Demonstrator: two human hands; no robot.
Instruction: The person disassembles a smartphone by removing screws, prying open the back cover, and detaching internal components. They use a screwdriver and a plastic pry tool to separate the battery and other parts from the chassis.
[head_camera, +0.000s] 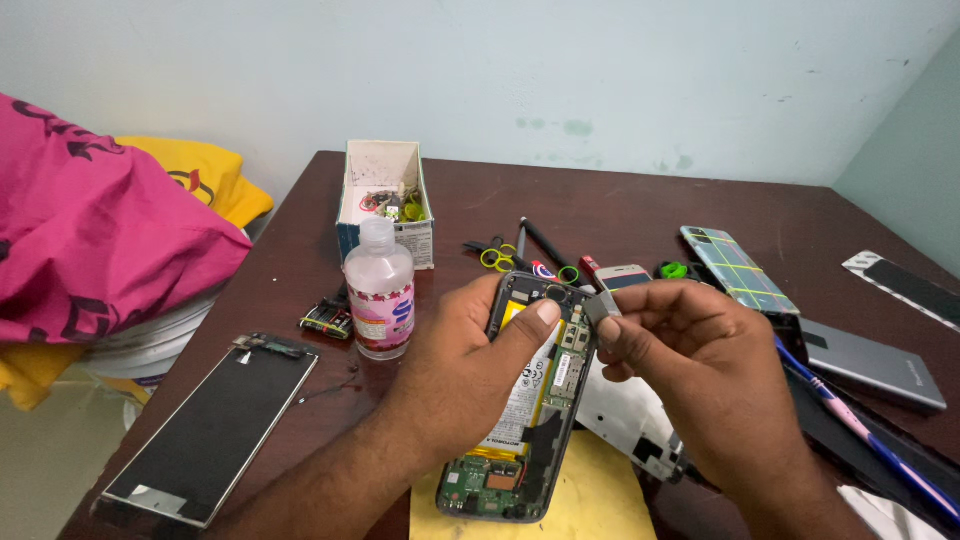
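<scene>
Dark brown wooden table (620, 205) against pale, scuffed wall (560, 80); greenish wall (915, 140) at right. Pink cloth (90, 230) over yellow cloth (205, 170) heaped left. Light soft, even.

Left hand (470, 365) comes in from the near left, forearm angled up and right, fingers curled, thumb (535, 320) stretched out flat to the right. Right hand (700, 375) enters from the near right, wrist bent, its fingers (640, 305) pinched together near the left thumb tip.
</scene>
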